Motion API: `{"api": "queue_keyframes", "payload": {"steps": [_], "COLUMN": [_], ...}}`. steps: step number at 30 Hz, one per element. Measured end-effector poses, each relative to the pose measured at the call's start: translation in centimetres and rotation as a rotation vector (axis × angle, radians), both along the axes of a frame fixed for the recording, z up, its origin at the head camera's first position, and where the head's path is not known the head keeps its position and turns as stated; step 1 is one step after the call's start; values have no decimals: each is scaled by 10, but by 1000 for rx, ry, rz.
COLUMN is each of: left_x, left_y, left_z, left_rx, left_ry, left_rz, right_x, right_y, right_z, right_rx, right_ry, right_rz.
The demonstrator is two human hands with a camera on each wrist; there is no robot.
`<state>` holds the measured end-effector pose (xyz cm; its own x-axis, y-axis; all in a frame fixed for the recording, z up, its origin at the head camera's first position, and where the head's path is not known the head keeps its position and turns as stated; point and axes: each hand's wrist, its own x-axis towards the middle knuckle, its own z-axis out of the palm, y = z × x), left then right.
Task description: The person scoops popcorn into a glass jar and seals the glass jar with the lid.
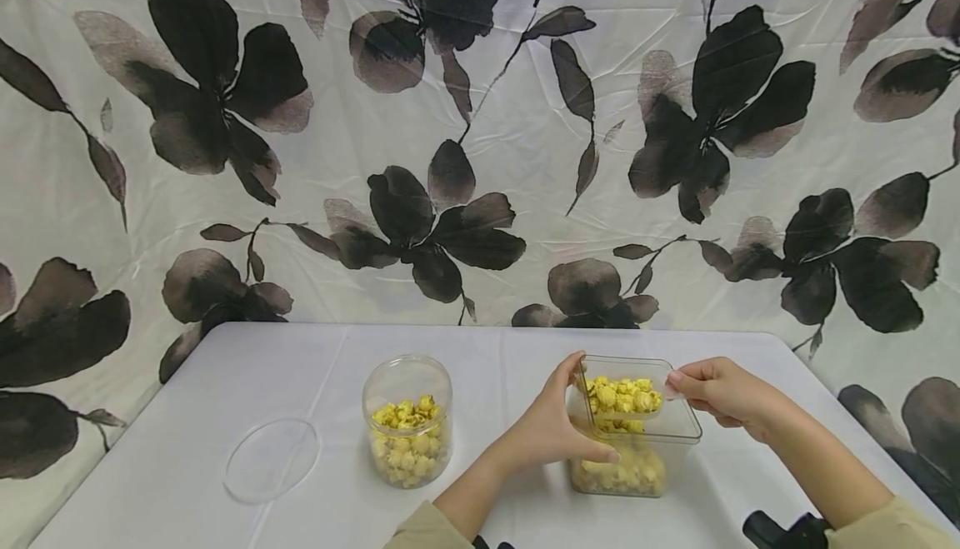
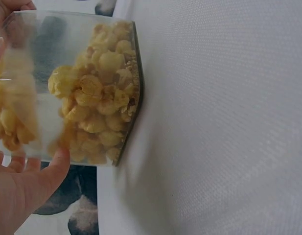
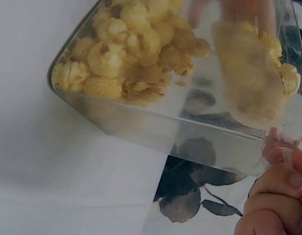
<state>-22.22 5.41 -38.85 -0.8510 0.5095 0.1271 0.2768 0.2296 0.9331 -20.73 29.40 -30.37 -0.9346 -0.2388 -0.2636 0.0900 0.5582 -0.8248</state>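
A clear square container (image 1: 660, 482) (image 2: 38, 63) (image 3: 155, 122) holding yellow popcorn (image 1: 622, 472) (image 2: 99, 110) (image 3: 126, 44) stands on the white table (image 1: 300, 366). My left hand (image 1: 576, 416) grips its left side, thumb (image 1: 600, 453) (image 2: 48, 176) on the front wall and fingers over the rim. My right hand (image 1: 678, 384) pinches the handle of a clear scoop (image 1: 624, 399) (image 3: 248, 83) heaped with popcorn, held level with the container's open top. In the right wrist view the curled fingers (image 3: 275, 205) sit at the lower right.
A round clear jar (image 1: 407, 382), about half full of popcorn, stands left of the container. Its clear round lid (image 1: 272, 459) lies flat further left. A floral curtain (image 1: 480, 132) hangs behind the table. The table's right edge (image 1: 832, 416) runs near my right forearm.
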Motion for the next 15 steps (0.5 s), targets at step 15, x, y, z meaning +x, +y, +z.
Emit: {"api": "queue_keyframes", "payload": {"steps": [15], "left_x": [0], "left_y": [-1], "left_z": [1], "left_rx": [1], "left_ry": [-19], "left_rz": [-4], "right_x": [4], "right_y": [9], "right_z": [2], "right_rx": [-54], "right_ry": [-42], "right_rz": [5]}}
